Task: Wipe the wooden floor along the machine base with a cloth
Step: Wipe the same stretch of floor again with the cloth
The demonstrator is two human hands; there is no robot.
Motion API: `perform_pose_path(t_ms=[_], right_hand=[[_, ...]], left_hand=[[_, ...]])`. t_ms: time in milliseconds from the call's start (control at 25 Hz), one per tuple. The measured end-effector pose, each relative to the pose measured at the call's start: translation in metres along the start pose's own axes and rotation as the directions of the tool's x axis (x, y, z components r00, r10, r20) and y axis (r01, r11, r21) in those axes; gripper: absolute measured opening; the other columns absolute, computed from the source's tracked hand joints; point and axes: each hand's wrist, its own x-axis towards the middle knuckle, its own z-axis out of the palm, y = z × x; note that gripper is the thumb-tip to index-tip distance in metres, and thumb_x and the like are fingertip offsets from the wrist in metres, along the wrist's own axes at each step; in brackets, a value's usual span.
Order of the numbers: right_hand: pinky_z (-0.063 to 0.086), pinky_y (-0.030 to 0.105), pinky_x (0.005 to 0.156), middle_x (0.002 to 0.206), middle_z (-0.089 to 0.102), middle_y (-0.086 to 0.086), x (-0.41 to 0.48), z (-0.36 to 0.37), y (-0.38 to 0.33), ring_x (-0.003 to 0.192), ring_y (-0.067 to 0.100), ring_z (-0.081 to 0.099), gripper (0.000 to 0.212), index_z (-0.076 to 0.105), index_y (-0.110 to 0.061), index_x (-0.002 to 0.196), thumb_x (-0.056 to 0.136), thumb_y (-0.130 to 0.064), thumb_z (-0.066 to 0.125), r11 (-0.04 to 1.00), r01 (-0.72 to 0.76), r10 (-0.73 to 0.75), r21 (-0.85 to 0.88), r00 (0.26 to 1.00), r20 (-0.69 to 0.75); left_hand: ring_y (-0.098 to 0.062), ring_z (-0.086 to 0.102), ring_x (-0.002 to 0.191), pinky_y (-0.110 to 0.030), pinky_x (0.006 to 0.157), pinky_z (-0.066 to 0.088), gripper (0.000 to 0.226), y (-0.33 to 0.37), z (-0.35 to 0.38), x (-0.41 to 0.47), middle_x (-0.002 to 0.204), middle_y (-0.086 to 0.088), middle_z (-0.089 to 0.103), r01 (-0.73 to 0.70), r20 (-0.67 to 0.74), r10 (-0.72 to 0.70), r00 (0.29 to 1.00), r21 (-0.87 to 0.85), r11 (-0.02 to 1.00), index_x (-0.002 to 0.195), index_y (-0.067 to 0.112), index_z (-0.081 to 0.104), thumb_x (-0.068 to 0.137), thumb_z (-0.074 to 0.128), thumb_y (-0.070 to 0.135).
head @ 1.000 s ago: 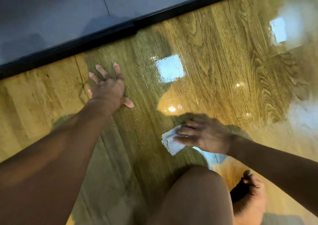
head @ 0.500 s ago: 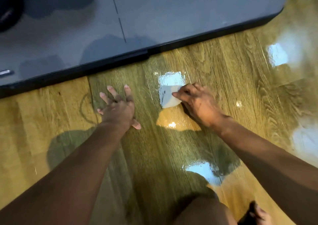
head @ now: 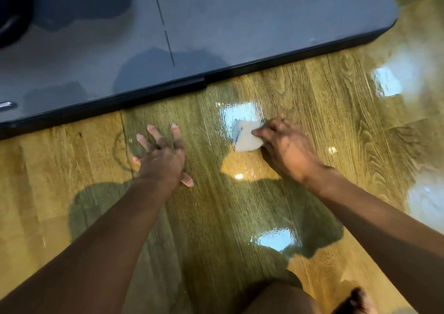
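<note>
Glossy wooden floor [head: 324, 126] fills the lower part of the head view, its planks streaked with wet sheen and bright window reflections [head: 240, 114]. Across the top, from 9 o'clock round to 2 o'clock, lies the grey machine base [head: 240, 25], bounded by a black edge strip [head: 144, 95] that meets the floor.

The left hand [head: 163, 160] sits at 9 o'clock from the picture's middle, palm down on the planks, fingers straight and spread wide, thumb out towards 5 o'clock. It holds nothing.

A small folded white cloth [head: 246, 140] lies on the floor at 3 o'clock from the left hand, near but apart from it, and short of the black strip. The right hand [head: 286, 150] comes in from 4 o'clock; its fingers curl over the cloth's right-hand edge, gripping it and pressing it to the wood.

At 6 o'clock a bare knee [head: 276, 297] shows, with a foot [head: 358, 301] beside it.
</note>
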Motion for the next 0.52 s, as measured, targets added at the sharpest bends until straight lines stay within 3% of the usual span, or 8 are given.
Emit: perform_pose_path(t_ms=[80,200,320,400,520], right_hand=[[0.052,0.040,0.080,0.118,0.058,0.012,0.010,-0.006,0.016,0.100,0.028,0.056,0.038,0.059,-0.020,0.122,0.085,-0.012,0.065,0.995,0.084,-0.083,-0.061,0.996,0.023],[0.045,0.040,0.092,0.126,0.054,0.008,0.070,-0.011,0.036,0.111,0.028,0.050,0.034,0.057,-0.025,0.123,0.090,-0.017,0.058,0.997,-0.068,0.066,-0.037,0.996,-0.058],[0.048,0.036,0.088,0.126,0.052,0.007,0.064,-0.011,0.033,0.110,0.027,0.050,0.031,0.056,-0.026,0.123,0.092,-0.022,0.051,0.991,-0.125,0.122,-0.045,0.991,-0.059],[0.054,0.036,0.080,0.121,0.054,0.010,0.012,-0.005,0.027,0.102,0.027,0.054,0.033,0.056,-0.021,0.120,0.089,-0.012,0.053,0.996,0.073,-0.073,-0.048,0.997,0.004],[0.050,0.041,0.088,0.123,0.052,0.008,-0.035,-0.004,0.033,0.107,0.025,0.052,0.046,0.051,-0.021,0.128,0.085,-0.007,0.056,0.930,0.364,-0.345,-0.052,0.913,0.219]], left_hand=[[-0.059,-0.020,0.130,-0.068,0.104,0.020,0.142,0.001,-0.001,0.002,0.138,-0.037,-0.036,0.005,-0.001,-0.005,1.000,0.003,1.000,0.130,0.016,-0.045,0.062,0.074,0.055],[-0.058,-0.018,0.132,-0.068,0.104,0.022,0.144,0.000,0.001,0.002,0.141,-0.035,-0.035,0.007,-0.008,-0.007,1.000,0.017,1.000,0.136,0.019,-0.041,0.060,0.076,0.057],[-0.057,-0.016,0.134,-0.067,0.104,0.024,0.143,-0.002,0.004,0.001,0.144,-0.033,-0.032,0.012,-0.043,-0.010,0.999,0.029,1.000,0.139,0.020,-0.037,0.059,0.076,0.058],[-0.058,-0.015,0.134,-0.067,0.105,0.025,0.142,-0.004,0.005,0.001,0.145,-0.035,-0.030,0.005,-0.069,-0.002,0.998,0.040,0.999,0.142,0.019,-0.033,0.061,0.077,0.056],[-0.056,-0.014,0.136,-0.066,0.106,0.026,0.141,-0.003,0.005,0.000,0.145,-0.033,-0.031,0.029,-0.076,-0.025,0.997,0.051,0.998,0.144,0.021,-0.030,0.062,0.080,0.053]])
